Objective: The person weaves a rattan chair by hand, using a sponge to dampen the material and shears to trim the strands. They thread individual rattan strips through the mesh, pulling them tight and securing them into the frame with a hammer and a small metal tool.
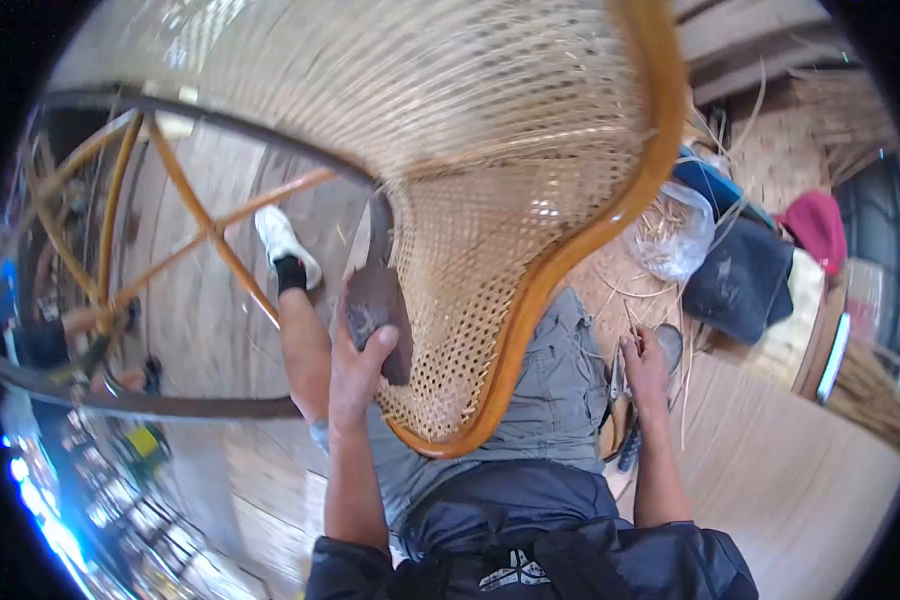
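A rattan chair with a woven cane panel [470, 240] and a curved orange-brown frame [530, 320] lies tilted across my lap. My left hand [355, 365] is closed on a dark brown flat piece [378, 310] at the left edge of the weave, thumb in front and the other fingers hidden behind it. To the right of the chair, my right hand [647, 362] is low over the wooden surface, its fingers pinched on a thin cane strip [630, 316]. Beside that hand lies a tool with a wooden handle [616, 428].
A clear plastic bag [675, 235] of cane pieces sits at the right, near a dark cloth [740, 280] and a red cloth item [816, 230]. The chair's crossed legs [210, 228] and dark hoop [150, 403] extend left. Loose cane strands lie around the bag.
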{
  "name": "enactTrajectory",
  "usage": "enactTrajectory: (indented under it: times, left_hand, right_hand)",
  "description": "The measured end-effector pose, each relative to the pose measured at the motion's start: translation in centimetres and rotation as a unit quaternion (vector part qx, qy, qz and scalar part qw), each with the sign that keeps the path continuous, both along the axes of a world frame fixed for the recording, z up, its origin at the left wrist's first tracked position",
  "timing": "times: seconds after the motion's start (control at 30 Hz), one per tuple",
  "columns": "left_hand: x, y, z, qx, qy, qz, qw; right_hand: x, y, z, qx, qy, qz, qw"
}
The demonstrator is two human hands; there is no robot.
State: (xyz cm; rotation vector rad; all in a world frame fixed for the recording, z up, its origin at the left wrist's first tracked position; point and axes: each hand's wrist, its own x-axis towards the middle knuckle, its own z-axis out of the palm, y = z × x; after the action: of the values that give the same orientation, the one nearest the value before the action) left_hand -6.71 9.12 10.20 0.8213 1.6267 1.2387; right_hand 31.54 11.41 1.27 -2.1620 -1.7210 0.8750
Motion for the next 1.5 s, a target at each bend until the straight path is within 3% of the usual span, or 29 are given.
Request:
enactTrajectory:
  times: [0.07, 0.13, 0.23, 0.3, 0.37, 0.47, 0.57, 0.6, 0.63, 0.7, 0.73, 0.77, 0.83, 0.9, 0.97, 1.03, 1.1, 1.17, 1.23, 1.4, 1.5]
  left_hand:
    - [1.8, 0.6, 1.6, -0.031, 0.042, 0.012, 0.999]
    - [1.6, -0.2, 0.0, -0.056, -0.012, -0.004, 0.998]
    - [3.8, -1.0, 0.5, -0.082, -0.082, -0.018, 0.993]
    - [9.4, 2.0, 5.0, 0.000, -0.114, -0.116, 0.987]
    - [13.4, 2.2, 5.0, -0.017, -0.154, -0.179, 0.971]
    - [16.9, 4.2, 6.1, -0.005, -0.098, -0.226, 0.969]
    - [16.5, 6.4, 6.1, 0.035, -0.138, -0.269, 0.952]
    - [15.5, 6.8, 5.9, 0.058, -0.015, -0.323, 0.944]
    - [13.9, 6.7, 5.4, 0.081, 0.111, -0.368, 0.920]
    - [12.1, 5.3, 3.4, 0.094, 0.291, -0.400, 0.864]
    - [11.8, 4.0, 1.6, 0.088, 0.347, -0.395, 0.846]
    - [11.8, 3.0, 0.1, 0.081, 0.399, -0.388, 0.827]
    - [12.2, 1.9, -2.3, 0.055, 0.400, -0.388, 0.829]
    - [12.3, 1.9, -2.9, 0.023, 0.406, -0.399, 0.822]
    - [12.1, 2.7, -2.9, -0.011, 0.417, -0.416, 0.808]
    - [11.7, 2.5, -3.5, -0.013, 0.398, -0.415, 0.818]
    - [11.7, 2.5, -4.5, -0.014, 0.387, -0.409, 0.827]
    - [11.8, 2.0, -5.2, -0.026, 0.377, -0.410, 0.830]
    - [11.8, 1.8, -5.5, -0.023, 0.382, -0.412, 0.827]
    - [12.0, 2.5, -5.4, -0.031, 0.331, -0.399, 0.855]
    - [11.9, 3.1, -5.2, 0.001, 0.318, -0.349, 0.882]
  right_hand:
    - [0.9, -0.9, -0.4, -0.039, -0.037, -0.016, 0.998]
    - [2.2, -2.1, -2.1, -0.061, -0.061, -0.012, 0.996]
    - [-0.3, -1.1, 3.3, 0.033, -0.036, 0.061, 0.997]
    - [-2.1, -0.2, 7.1, -0.060, 0.229, 0.110, 0.965]
    - [-4.6, 0.7, 10.8, 0.020, 0.423, 0.175, 0.889]
    - [-6.4, 2.4, 10.3, 0.190, 0.408, 0.172, 0.876]
    - [-3.9, 5.6, 11.9, -0.010, 0.435, 0.118, 0.893]
    - [-2.8, 7.3, 13.5, -0.019, 0.387, 0.104, 0.916]
    - [-2.2, 8.8, 13.5, 0.046, 0.375, 0.017, 0.926]
    - [0.3, 15.5, 15.7, 0.294, 0.337, -0.045, 0.893]
    - [-0.1, 19.7, 18.6, 0.271, 0.469, -0.086, 0.836]
    - [-0.5, 24.3, 20.0, 0.328, 0.481, -0.048, 0.812]
    - [-2.1, 33.3, 20.6, 0.293, 0.531, 0.067, 0.792]
    - [-5.7, 41.9, 18.0, 0.265, 0.377, 0.155, 0.874]
    - [-11.7, 48.0, 12.9, 0.241, 0.360, 0.214, 0.875]
    - [-15.7, 49.4, 11.6, 0.137, 0.202, 0.277, 0.929]
    - [-18.6, 52.5, 7.4, 0.137, 0.098, 0.298, 0.939]
    - [-20.2, 55.7, 2.5, 0.018, 0.038, 0.302, 0.952]
    - [-20.6, 57.2, -3.3, 0.057, -0.005, 0.299, 0.953]
    - [-19.3, 56.4, -8.5, -0.104, -0.142, 0.272, 0.946]
    - [-18.4, 55.7, -9.2, -0.122, -0.134, 0.266, 0.947]
